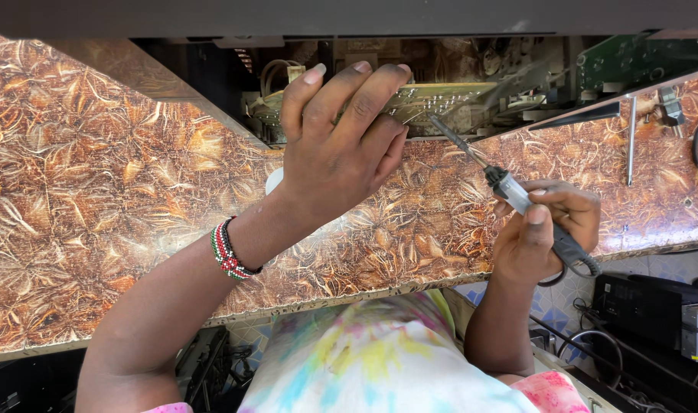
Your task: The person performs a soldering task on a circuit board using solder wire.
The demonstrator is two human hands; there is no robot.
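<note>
My left hand (337, 145) reaches over the brown patterned countertop (96, 199) and grips the edge of a greenish circuit board (441, 98) that sticks out of an open appliance chassis. A beaded bracelet (228, 250) circles that wrist. My right hand (544, 229) holds a soldering iron (510, 187) by its grey and black handle. Its thin metal tip (441, 128) points up and left, touching or almost touching the board's lower edge, close to my left fingers.
The open chassis (349, 69) with wires and parts runs along the top. A second green board (640, 61) lies top right. A thin metal rod (631, 141) rests on the counter. Black electronic boxes (655, 302) and cables sit below right.
</note>
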